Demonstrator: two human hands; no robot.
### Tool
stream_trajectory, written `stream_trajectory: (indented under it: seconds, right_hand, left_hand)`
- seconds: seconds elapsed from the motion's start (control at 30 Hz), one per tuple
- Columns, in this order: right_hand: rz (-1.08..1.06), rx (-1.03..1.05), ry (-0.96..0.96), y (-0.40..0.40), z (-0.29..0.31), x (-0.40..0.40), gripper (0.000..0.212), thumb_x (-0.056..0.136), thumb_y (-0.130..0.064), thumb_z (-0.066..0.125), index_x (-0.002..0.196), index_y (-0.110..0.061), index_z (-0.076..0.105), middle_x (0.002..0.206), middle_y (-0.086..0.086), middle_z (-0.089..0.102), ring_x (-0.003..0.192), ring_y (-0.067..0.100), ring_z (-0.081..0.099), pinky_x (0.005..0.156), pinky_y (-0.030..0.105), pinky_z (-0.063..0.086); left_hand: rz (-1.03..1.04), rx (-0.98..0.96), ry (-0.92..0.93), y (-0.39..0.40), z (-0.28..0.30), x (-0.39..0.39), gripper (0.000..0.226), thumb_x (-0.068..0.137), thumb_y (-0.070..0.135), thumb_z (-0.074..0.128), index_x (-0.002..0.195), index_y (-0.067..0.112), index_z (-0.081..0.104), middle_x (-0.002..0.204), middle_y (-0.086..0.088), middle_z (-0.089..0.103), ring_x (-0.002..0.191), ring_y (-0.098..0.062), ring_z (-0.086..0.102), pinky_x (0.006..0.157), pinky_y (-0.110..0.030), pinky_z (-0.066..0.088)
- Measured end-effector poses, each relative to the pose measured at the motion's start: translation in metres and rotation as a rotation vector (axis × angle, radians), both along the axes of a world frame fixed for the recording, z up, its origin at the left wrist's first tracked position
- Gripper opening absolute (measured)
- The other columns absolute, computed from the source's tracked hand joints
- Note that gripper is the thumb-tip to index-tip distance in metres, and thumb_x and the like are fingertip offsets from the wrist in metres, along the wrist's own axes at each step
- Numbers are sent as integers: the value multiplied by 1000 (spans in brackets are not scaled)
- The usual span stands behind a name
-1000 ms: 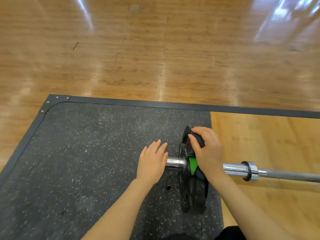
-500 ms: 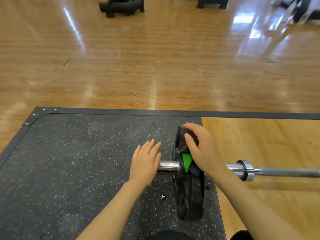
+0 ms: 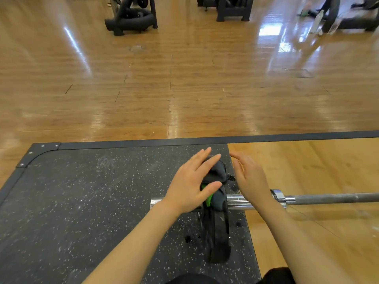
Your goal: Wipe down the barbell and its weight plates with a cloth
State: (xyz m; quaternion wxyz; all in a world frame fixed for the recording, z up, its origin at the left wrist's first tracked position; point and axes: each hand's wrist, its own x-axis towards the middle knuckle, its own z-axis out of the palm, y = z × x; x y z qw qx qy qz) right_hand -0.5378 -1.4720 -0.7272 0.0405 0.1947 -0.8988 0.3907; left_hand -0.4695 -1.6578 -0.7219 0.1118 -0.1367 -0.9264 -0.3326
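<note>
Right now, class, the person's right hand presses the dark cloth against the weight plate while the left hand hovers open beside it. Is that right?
Not quite: the hands are swapped. In the head view, the left hand presses the dark cloth against the weight plate, its fingers straight, while the right hand hovers open beside it.

Both arms are bare, with no sleeves, the left hand point(image 3: 189, 184) and right hand point(image 3: 251, 179) wear no gloves, and dark clothing point(image 3: 192, 279) shows at the bottom.
</note>
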Motion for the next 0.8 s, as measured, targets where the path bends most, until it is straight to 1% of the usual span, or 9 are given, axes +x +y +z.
stream_trajectory:
  seconds: [0.1, 0.17, 0.2, 0.3, 0.4, 0.5, 0.63, 0.73, 0.8]
  right_hand:
    - [12, 72, -8, 1, -4, 1, 31, 99, -5, 47, 127, -6, 59, 128, 7, 60, 122, 22, 52, 101, 26, 37]
    - [33, 100, -8, 0, -5, 2, 31, 98, -5, 48, 127, -6, 59, 129, 7, 59, 124, 21, 51, 103, 24, 35]
    - [42, 111, -1, -1, -5, 2, 31, 98, -4, 48, 127, -6, 59, 130, 7, 59, 124, 22, 51, 103, 25, 35]
    - [53, 127, 14, -3, -5, 1, 30, 97, -3, 50, 126, -5, 60, 129, 8, 60, 124, 23, 51, 105, 25, 34]
    - [64, 134, 16, -6, -3, 3, 31, 98, -4, 49, 127, -5, 60, 130, 8, 59, 125, 23, 51, 104, 23, 32]
    - [74, 115, 25, -9, 1, 6, 33, 100, -9, 47, 132, -8, 56, 133, 4, 57, 127, 19, 49, 104, 21, 32]
    - [119, 76, 51, -22, 11, 18, 33, 101, -16, 48, 132, -10, 56, 132, 2, 57, 126, 16, 48, 103, 19, 30]
    - [101, 62, 46, -34, 14, 30, 35, 101, -21, 47, 134, -11, 55, 135, 1, 56, 129, 16, 45, 104, 21, 30]
    - [69, 93, 24, -42, 12, 35, 38, 102, -24, 46, 136, -10, 53, 140, 3, 53, 136, 17, 40, 110, 26, 28]
  left_hand:
    - [-35, -52, -61, 9, -5, -3, 71, 89, 56, 54, 151, 35, 26, 162, 5, 11, 149, -13, 10, 116, -37, 25]
    - [-11, -71, -104, 14, -8, -5, 69, 88, 50, 62, 149, 36, 31, 162, 6, 8, 149, -13, 8, 116, -32, 23]
    - [15, -51, -120, 15, -9, -6, 64, 89, 46, 64, 146, 34, 38, 162, 5, 13, 148, -14, 11, 116, -32, 24]
    - [103, 33, -97, 16, -8, -5, 43, 89, 28, 68, 131, 19, 60, 151, -2, 38, 141, -20, 31, 115, -33, 28]
    - [190, 35, -71, 12, -10, 3, 40, 87, 13, 69, 127, 16, 64, 144, -3, 49, 133, -21, 44, 108, -22, 29]
    - [261, 51, -68, -1, -17, 15, 43, 84, 6, 71, 126, 15, 65, 142, -5, 52, 129, -22, 50, 108, -27, 34]
    - [386, 18, -151, -37, -40, 32, 41, 86, 5, 69, 127, 13, 64, 144, -5, 49, 131, -24, 47, 111, -34, 36]
    - [479, -3, -198, -60, -63, 42, 40, 87, 6, 68, 126, 13, 64, 143, -6, 50, 130, -24, 48, 108, -30, 33]
    - [521, -5, -217, -68, -77, 45, 40, 87, 6, 68, 126, 14, 64, 143, -6, 51, 129, -25, 49, 107, -29, 34]
